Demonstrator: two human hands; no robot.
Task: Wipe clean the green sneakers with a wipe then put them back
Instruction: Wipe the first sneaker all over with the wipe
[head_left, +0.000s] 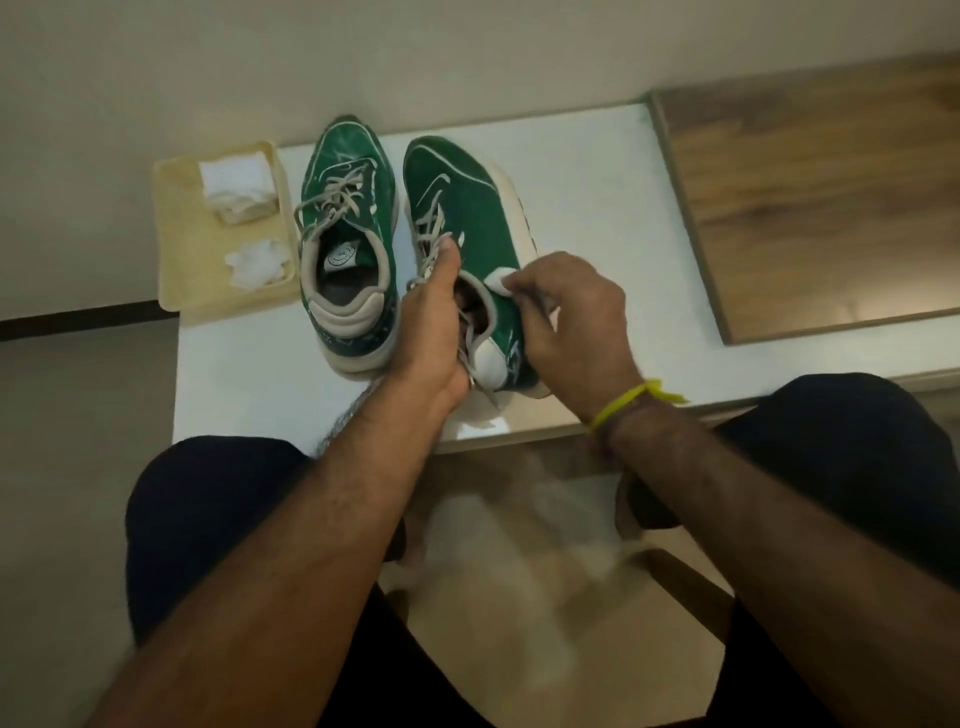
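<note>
On the bench: a white bench carries both green sneakers, side by side with toes pointing away from the person.
Left sneaker: sits flat on its sole, upright, laces loose, nobody touching it. You can see right down into the opening.
Right sneaker: tipped over a bit toward the left, so its outer side and pale sole edge face up-ish. Both hands are on it at the heel end.
Left hand: gripping the right sneaker at the collar, thumb lying along the tongue and laces, the other fingers hidden behind or under the shoe.
Right hand: fingers curled, pinching a small white wipe and pressing it against the collar edge on the outer side of the right sneaker. There's a yellow band on that wrist.
Tray: pale yellow, just left of the left sneaker, hanging partly off the bench edge. It holds a stack of folded wipes at the far end and a crumpled white wad nearer.
Off to the right: a wooden board butts against the bench.
Bottom of view: the person's knees in dark shorts, pretty blurry floor between them.
</note>
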